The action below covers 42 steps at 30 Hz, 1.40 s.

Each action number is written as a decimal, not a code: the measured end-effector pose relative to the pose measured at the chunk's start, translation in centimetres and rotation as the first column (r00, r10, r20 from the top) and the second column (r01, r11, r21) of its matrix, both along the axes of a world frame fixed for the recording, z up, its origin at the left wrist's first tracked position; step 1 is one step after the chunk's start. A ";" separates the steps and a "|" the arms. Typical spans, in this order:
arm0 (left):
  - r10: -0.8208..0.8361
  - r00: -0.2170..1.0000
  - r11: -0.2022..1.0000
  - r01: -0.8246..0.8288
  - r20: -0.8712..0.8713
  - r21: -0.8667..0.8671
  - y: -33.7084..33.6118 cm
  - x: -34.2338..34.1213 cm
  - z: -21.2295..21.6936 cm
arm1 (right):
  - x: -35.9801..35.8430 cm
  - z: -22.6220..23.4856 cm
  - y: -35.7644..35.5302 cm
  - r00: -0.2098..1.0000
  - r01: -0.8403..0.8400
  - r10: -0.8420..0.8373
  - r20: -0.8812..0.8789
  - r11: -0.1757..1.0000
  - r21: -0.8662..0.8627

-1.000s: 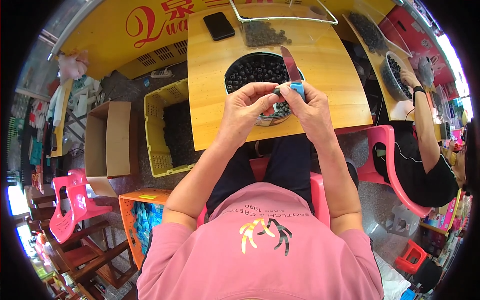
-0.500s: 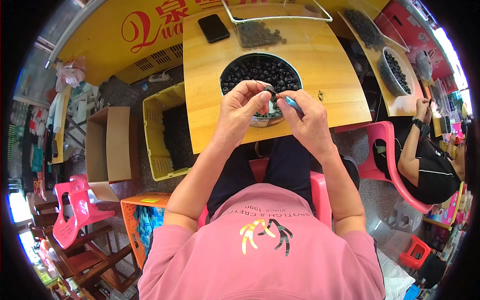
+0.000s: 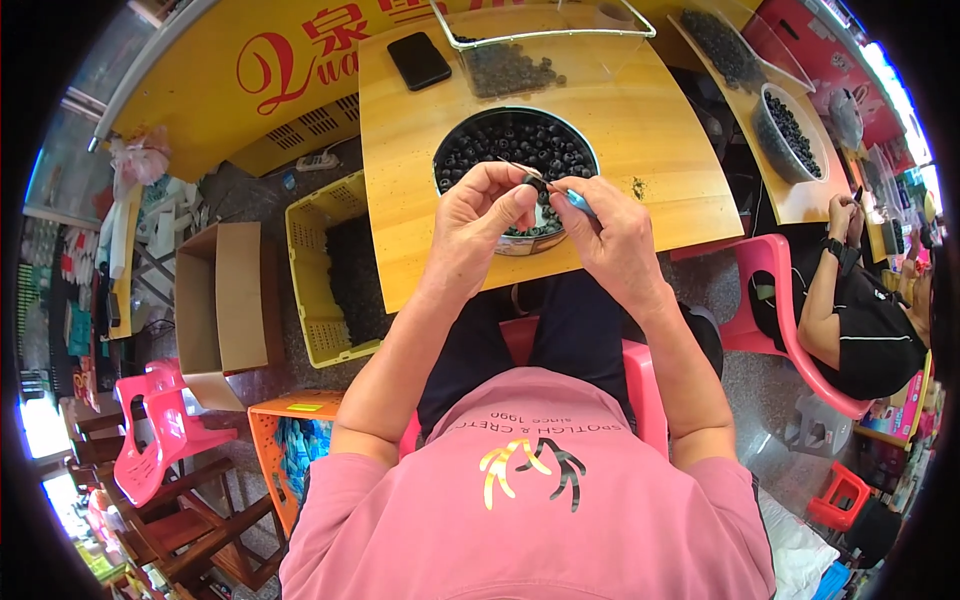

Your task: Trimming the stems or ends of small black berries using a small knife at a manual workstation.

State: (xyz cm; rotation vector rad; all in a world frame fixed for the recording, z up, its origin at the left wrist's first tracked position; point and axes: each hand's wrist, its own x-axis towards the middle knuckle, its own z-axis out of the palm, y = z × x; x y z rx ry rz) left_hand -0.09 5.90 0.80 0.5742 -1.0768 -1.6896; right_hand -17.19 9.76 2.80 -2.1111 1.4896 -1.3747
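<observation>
Over the front of a round tub (image 3: 598,160) filled with small dark round pieces, my two hands meet. My left hand (image 3: 478,222) pinches one dark round piece (image 3: 537,184) between thumb and fingers. In my right hand (image 3: 618,235) is a small tool with a shiny blue handle (image 3: 579,203); its thin tip is against or right beside the piece, and I cannot tell which. Some greenish bits show in the tub beneath my hands. The tub stands on a yellow wooden table (image 3: 660,160).
A black phone (image 3: 419,61) and a clear bin (image 3: 600,55) with dark pieces lie at the table's back. A yellow crate (image 3: 310,250) and cardboard box (image 3: 240,290) stand left. At right, another person (image 3: 870,335) sits near a bowl (image 3: 785,165) of dark pieces.
The whole view has shifted slightly. My hands keep the same grips over the tub; the blue-handled tool has tilted a little against the dark piece.
</observation>
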 end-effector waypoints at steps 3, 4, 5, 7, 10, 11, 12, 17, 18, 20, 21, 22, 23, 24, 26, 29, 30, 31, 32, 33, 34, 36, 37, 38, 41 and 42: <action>-0.005 1.000 1.000 0.005 -0.013 -0.020 0.0 0.0 0.1 | 0.0 -0.1 0.0 1.000 0.008 -0.008 -0.013 1.000 -0.014; -0.005 0.999 1.000 0.005 -0.037 -0.002 0.1 0.1 0.1 | -0.1 -0.3 0.0 0.999 0.012 -0.012 -0.033 1.000 -0.021; -0.005 0.998 1.000 0.006 -0.060 0.016 0.4 0.1 0.4 | -0.4 -0.9 -0.3 0.999 0.017 -0.018 -0.031 1.000 -0.022; -0.029 0.996 1.000 0.029 -0.083 0.002 1.7 0.3 1.5 | -0.9 -1.9 -1.2 0.972 0.159 -0.157 -0.174 0.987 -0.007; -0.024 0.996 1.000 0.024 -0.087 0.002 1.4 0.4 1.4 | -0.6 -0.4 -0.4 0.983 0.124 -0.147 0.114 0.975 0.184; 0.000 0.998 1.000 0.001 -0.067 0.017 1.1 0.5 1.1 | -0.2 0.4 -0.1 0.982 0.121 -0.145 0.117 0.975 0.187; 0.017 0.999 1.000 -0.016 -0.049 0.026 1.0 0.6 0.5 | 0.2 1.2 0.3 0.954 -0.028 -0.057 0.294 0.960 0.277; 0.087 0.995 0.988 -0.081 0.049 -0.129 1.2 0.1 0.6 | 1.4 2.3 0.3 0.721 -0.333 0.011 0.693 0.882 0.332; 0.113 0.991 0.979 -0.100 0.066 -0.177 1.2 0.1 0.6 | 1.4 2.4 0.3 0.721 -0.334 0.012 0.693 0.882 0.332; 0.129 0.988 0.980 -0.113 0.090 -0.162 1.5 0.1 1.0 | 1.4 2.5 0.4 0.624 -0.433 0.020 0.781 0.841 0.324; 0.143 0.983 0.981 -0.126 0.113 -0.147 1.6 0.1 1.2 | 1.5 2.3 0.3 0.623 -0.433 0.020 0.782 0.841 0.324; 0.144 0.983 0.981 -0.127 0.113 -0.147 1.6 0.2 1.0 | 1.7 2.0 0.2 0.624 -0.420 0.013 0.782 0.849 0.320; 0.143 0.984 0.977 -0.123 0.107 -0.177 1.5 0.4 0.8 | 1.8 1.9 0.1 0.624 -0.406 0.007 0.782 0.857 0.317; 0.142 0.985 0.971 -0.119 0.100 -0.207 1.4 0.5 0.6 | 1.9 1.9 0.1 0.624 -0.407 0.008 0.782 0.857 0.316; 0.145 0.984 0.970 -0.121 0.101 -0.211 1.4 0.6 0.6 | 2.0 1.9 0.1 0.604 -0.414 -0.007 0.797 0.851 0.322; 0.132 0.988 0.981 -0.118 0.084 -0.156 1.5 0.6 0.6 | 1.9 1.6 0.1 0.749 -0.294 0.000 0.662 0.896 0.333; 0.116 0.991 0.989 -0.109 0.066 -0.096 1.5 0.6 0.7 | 1.9 1.5 0.2 0.750 -0.295 0.001 0.662 0.896 0.332; 0.118 0.991 0.989 -0.111 0.066 -0.097 1.4 0.6 0.7 | 1.8 1.3 0.3 0.824 -0.224 0.022 0.566 0.930 0.290; 0.112 0.993 0.992 -0.110 0.042 -0.063 1.3 0.7 0.6 | 1.7 1.2 0.4 0.887 -0.157 0.032 0.461 0.959 0.237; 0.107 0.994 0.994 -0.106 0.019 -0.028 1.2 0.7 0.6 | 1.7 1.1 0.4 0.887 -0.159 0.033 0.460 0.959 0.236; 0.108 0.994 0.994 -0.108 0.018 -0.028 1.1 0.7 0.5 | 1.5 1.1 0.4 0.936 -0.109 0.055 0.348 0.984 0.138; 0.087 0.996 0.996 -0.087 -0.028 -0.021 0.9 0.9 0.5 | 1.4 1.2 0.5 0.972 -0.072 0.062 0.228 0.997 0.033; 0.086 0.996 0.996 -0.087 -0.028 -0.021 0.8 0.8 0.5 | 1.4 1.4 0.6 0.981 -0.065 0.055 0.187 0.997 0.049; 0.081 0.996 0.996 -0.083 -0.038 -0.034 0.8 0.8 0.5 | 1.4 1.5 0.7 0.988 -0.058 0.048 0.146 0.996 0.065; 0.069 0.996 0.996 -0.072 -0.058 -0.055 0.9 0.6 0.6 | 1.2 0.9 0.4 0.997 -0.046 0.048 0.055 0.998 -0.034; 0.063 0.996 0.996 -0.068 -0.070 -0.062 0.9 0.6 0.6 | 1.1 0.8 0.4 0.997 -0.045 0.047 0.055 0.998 -0.034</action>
